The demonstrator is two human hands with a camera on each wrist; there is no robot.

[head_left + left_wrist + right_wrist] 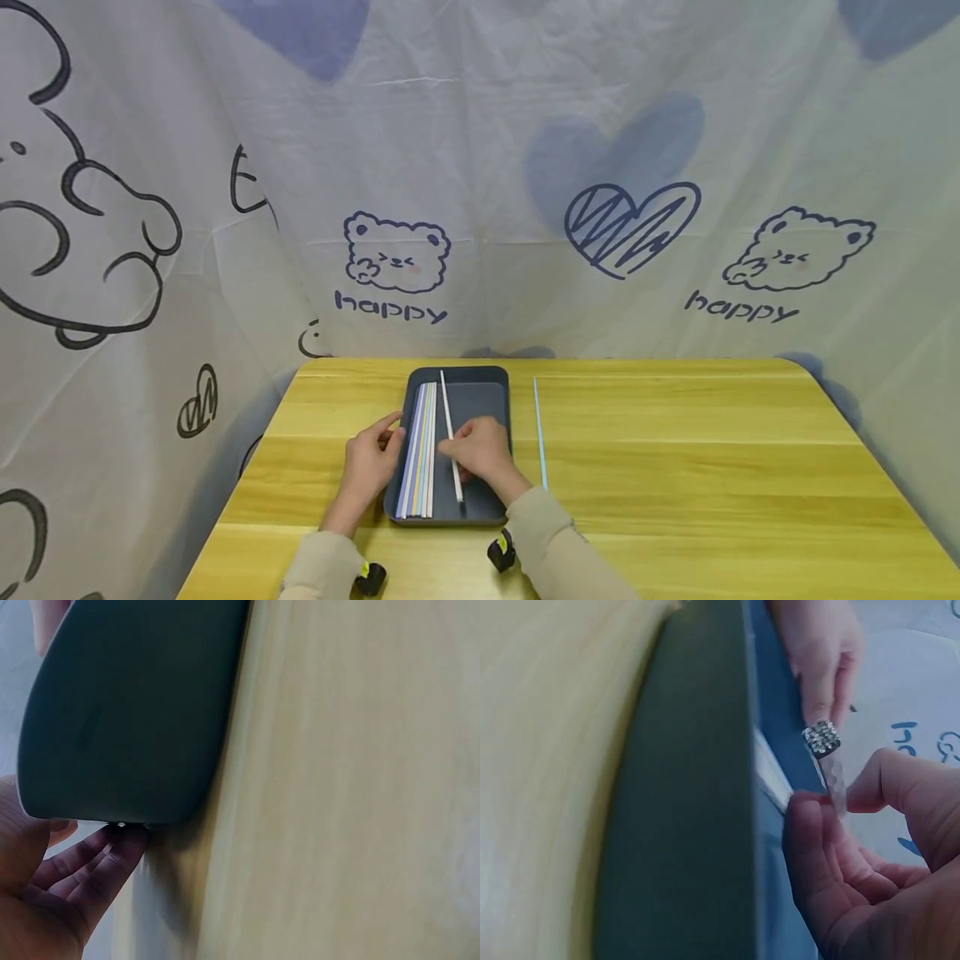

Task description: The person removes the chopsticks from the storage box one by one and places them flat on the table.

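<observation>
A slim white stick (447,406) is pinched between the thumb and fingers of my right hand (483,448), slanting over the middle of a dark tray (491,398). In the right wrist view the near end of the stick (822,739) is square, dark and glittery. Along the tray's left side lies a row of several thin sticks (418,454) in lilac, white, blue and yellow. My left hand (371,458) is at the tray's left edge; in the left wrist view its extended fingers (105,877) touch the outer wall.
One light blue stick (540,433) lies apart on the wooden table (712,467), just right of the tray. A printed cloth (487,167) hangs behind the table and along its left side.
</observation>
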